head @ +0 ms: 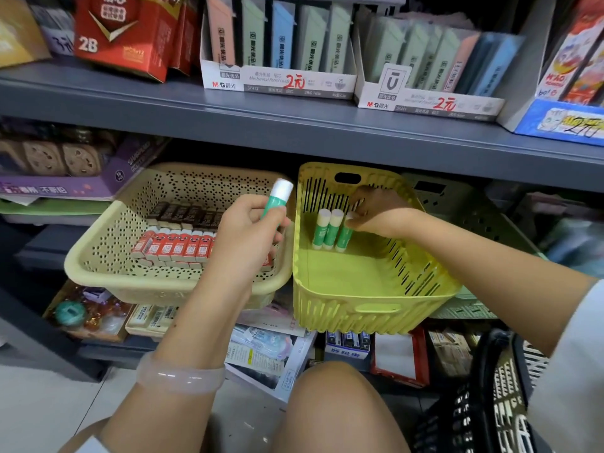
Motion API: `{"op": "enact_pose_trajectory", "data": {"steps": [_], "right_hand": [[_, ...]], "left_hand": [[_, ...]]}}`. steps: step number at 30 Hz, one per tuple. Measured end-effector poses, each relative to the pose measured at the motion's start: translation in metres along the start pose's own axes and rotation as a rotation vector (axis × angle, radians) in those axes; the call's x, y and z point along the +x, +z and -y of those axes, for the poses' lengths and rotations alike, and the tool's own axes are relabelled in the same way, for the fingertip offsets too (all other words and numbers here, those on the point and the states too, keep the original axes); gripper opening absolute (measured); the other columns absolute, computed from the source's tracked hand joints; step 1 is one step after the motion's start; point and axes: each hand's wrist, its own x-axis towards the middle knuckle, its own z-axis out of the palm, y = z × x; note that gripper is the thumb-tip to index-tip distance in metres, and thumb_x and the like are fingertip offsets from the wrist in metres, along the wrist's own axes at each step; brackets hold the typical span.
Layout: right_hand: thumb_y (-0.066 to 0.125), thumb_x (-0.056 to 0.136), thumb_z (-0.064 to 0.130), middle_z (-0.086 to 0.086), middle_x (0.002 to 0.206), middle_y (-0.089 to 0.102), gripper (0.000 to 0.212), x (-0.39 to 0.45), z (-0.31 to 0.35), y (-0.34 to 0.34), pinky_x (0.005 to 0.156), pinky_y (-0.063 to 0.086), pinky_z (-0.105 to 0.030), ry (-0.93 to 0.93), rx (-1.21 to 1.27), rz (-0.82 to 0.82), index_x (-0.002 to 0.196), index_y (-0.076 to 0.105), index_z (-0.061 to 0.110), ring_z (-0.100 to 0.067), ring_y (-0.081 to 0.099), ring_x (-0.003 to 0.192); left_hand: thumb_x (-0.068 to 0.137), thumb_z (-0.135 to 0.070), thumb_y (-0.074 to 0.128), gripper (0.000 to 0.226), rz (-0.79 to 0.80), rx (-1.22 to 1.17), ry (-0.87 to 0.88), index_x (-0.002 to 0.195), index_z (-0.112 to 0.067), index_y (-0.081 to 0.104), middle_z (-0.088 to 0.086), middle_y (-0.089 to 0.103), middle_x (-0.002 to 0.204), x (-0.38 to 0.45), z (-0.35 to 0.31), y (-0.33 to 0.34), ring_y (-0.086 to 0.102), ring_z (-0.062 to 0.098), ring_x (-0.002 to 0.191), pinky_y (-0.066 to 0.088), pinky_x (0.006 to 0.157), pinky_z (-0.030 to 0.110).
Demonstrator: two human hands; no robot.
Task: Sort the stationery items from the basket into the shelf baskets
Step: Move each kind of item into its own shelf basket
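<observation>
My left hand (pixel 248 230) grips a green glue stick (pixel 277 199) with a white cap, held upright over the right edge of the beige shelf basket (pixel 98 256). That basket holds rows of red and dark erasers (pixel 176 246). My right hand (pixel 376 214) reaches into the yellow-green shelf basket (pixel 359 308) and pinches the cap of a glue stick (pixel 344 238) standing at its back wall. Two more glue sticks (pixel 327 228) stand upright just left of it. The black source basket (pixel 490 397) sits at the lower right; its contents are hidden.
A grey shelf board (pixel 294 125) runs just above both baskets, carrying boxes of pencil leads (pixel 281 76). A pale green basket (pixel 474 223) sits to the right of the yellow one. Boxed stationery fills the lower shelf. My knee (pixel 333 407) is below the baskets.
</observation>
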Motion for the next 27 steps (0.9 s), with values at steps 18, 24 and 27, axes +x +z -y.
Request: {"op": "enact_pose_trajectory", "data": {"steps": [18, 24, 27], "right_hand": [[0.057, 0.089, 0.015, -0.007, 0.079, 0.066, 0.008, -0.044, 0.003, -0.029, 0.069, 0.055, -0.023, -0.081, 0.901, -0.020, 0.083, 0.062, 0.016, -0.011, 0.063, 0.064], [0.054, 0.089, 0.035, -0.007, 0.101, 0.061, 0.027, -0.016, -0.019, -0.022, 0.068, 0.040, -0.025, 0.026, -0.190, 0.054, 0.101, 0.058, 0.011, -0.020, 0.053, 0.081], [0.055, 0.089, 0.031, -0.009, 0.105, 0.060, 0.025, -0.005, -0.015, -0.006, 0.070, 0.040, -0.026, 0.045, -0.200, 0.082, 0.100, 0.058, 0.009, -0.021, 0.051, 0.083]], "left_hand": [[0.087, -0.023, 0.059, 0.017, -0.037, 0.300, 0.290, 0.103, -0.027, 0.057, -0.007, 0.060, 0.107, -0.002, -0.001, 0.015, 0.055, 0.012, 0.105, 0.043, 0.093, 0.030], [0.089, -0.023, 0.055, 0.016, 0.031, 0.317, 0.219, 0.103, -0.031, 0.057, -0.011, 0.059, 0.110, 0.000, 0.005, 0.013, 0.052, 0.008, 0.111, 0.041, 0.099, 0.032], [0.089, -0.024, 0.054, 0.017, 0.052, 0.323, 0.207, 0.103, -0.033, 0.057, -0.014, 0.057, 0.109, 0.001, 0.008, 0.013, 0.051, 0.006, 0.112, 0.040, 0.099, 0.030]]}}
